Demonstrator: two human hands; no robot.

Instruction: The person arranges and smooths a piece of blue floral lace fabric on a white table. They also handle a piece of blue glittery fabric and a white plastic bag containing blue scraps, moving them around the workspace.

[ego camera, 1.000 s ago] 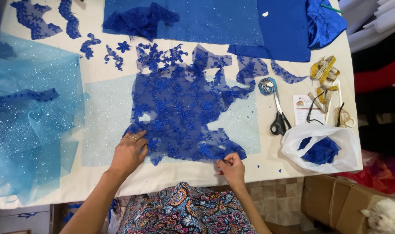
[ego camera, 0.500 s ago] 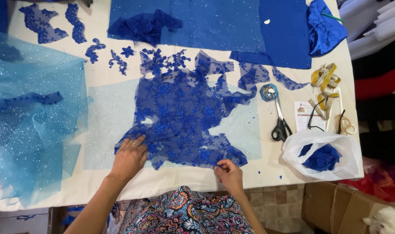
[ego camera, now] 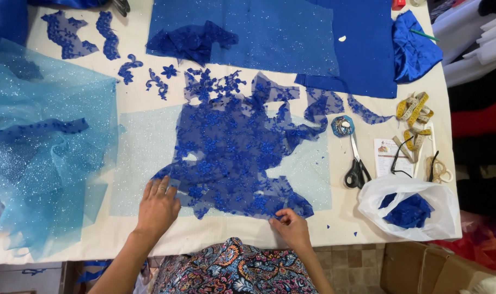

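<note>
Table point(ego camera: 335, 228): your royal-blue lace piece point(ego camera: 231, 152) lies spread over pale glitter tulle point(ego camera: 141, 158), mid-table near your edge. Left hand point(ego camera: 158, 204) flat, fingers together, pressing the lace's lower-left edge; right hand point(ego camera: 292, 226) pinching the lower-right corner. Risk: a hard tug there could skew or snag the lace off the tulle. Scissors point(ego camera: 357, 166) lie well apart. Since a second ago, your left hand has slid slightly toward you.
</note>
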